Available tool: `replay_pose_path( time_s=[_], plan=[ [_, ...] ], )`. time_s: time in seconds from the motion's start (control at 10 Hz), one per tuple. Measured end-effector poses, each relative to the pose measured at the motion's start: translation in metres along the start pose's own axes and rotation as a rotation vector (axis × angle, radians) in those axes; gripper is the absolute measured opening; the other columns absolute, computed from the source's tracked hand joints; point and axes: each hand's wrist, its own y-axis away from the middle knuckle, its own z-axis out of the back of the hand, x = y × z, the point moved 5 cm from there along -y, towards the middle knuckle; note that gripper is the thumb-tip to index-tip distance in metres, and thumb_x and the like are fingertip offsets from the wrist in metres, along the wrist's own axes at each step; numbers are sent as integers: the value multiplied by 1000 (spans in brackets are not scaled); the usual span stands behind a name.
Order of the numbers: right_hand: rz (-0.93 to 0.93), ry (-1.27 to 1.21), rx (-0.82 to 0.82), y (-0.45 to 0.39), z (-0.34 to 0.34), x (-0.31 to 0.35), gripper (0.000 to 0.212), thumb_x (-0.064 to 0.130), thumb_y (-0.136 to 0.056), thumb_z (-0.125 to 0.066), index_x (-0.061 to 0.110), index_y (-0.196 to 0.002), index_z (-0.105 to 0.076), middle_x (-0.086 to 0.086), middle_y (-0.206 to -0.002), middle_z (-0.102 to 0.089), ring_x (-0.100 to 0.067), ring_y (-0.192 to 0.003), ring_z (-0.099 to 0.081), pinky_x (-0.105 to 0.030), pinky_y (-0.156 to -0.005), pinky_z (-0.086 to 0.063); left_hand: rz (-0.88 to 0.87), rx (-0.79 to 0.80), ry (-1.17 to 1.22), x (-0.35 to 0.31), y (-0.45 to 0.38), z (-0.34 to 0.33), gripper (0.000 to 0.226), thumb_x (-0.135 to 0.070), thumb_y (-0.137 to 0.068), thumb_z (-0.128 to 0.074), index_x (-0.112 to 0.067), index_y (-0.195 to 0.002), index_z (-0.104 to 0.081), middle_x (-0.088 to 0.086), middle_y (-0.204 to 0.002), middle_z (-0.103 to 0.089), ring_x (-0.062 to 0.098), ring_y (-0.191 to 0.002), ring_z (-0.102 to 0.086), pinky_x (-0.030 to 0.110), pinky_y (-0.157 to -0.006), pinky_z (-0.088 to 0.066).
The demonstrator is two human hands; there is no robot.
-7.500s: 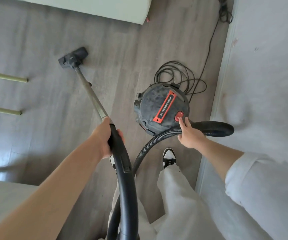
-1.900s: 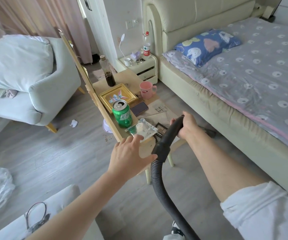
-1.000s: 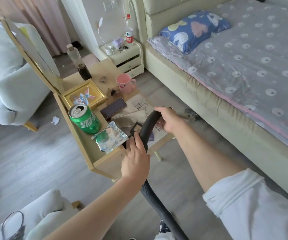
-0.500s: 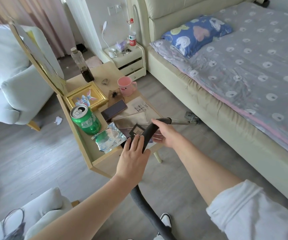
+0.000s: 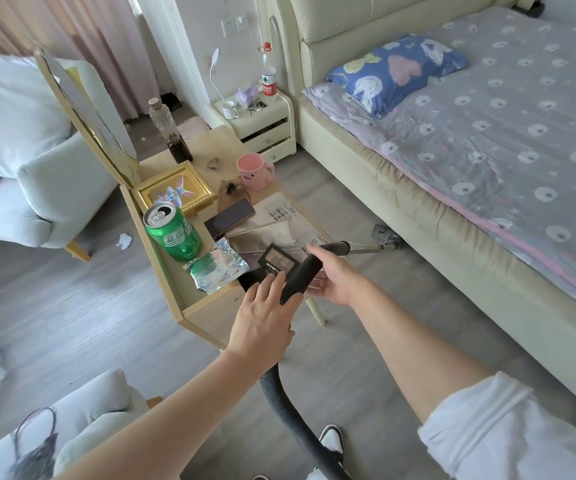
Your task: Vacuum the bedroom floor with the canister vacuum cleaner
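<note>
The vacuum's black curved handle crosses the near corner of a low wooden table. My right hand grips the handle from the right, thumb on top. My left hand lies over the handle's lower end, fingers straight and spread, not curled around it. The grey ribbed hose runs from under that hand down past my shoe. The metal wand reaches right to the floor head, which sits at the base of the bed. The canister is out of view.
The table carries a green can, pink mug, bottle, gold frame, phone and foil packet. A nightstand stands behind, an armchair to the left. A paper scrap lies on the grey floor.
Since a second ago my left hand has loosened from a grip on the handle to straight fingers. Earlier I stood at the canister with the wand in my left hand.
</note>
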Motion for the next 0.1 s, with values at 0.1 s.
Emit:
replay_pose_path(
  time_s=[0.1],
  plan=[
    [0,17,29,8,4,-5,57,47,-80,-75,13,-123,-56,-22,-111,-68,-36,-99,-69,-43,-76,-60,36,9,2,-3,2,-2,72,-44,-78,-82,-30,-141,-51,14,-153,-46,36,-141,-42,47,-114,-37]
  ],
)
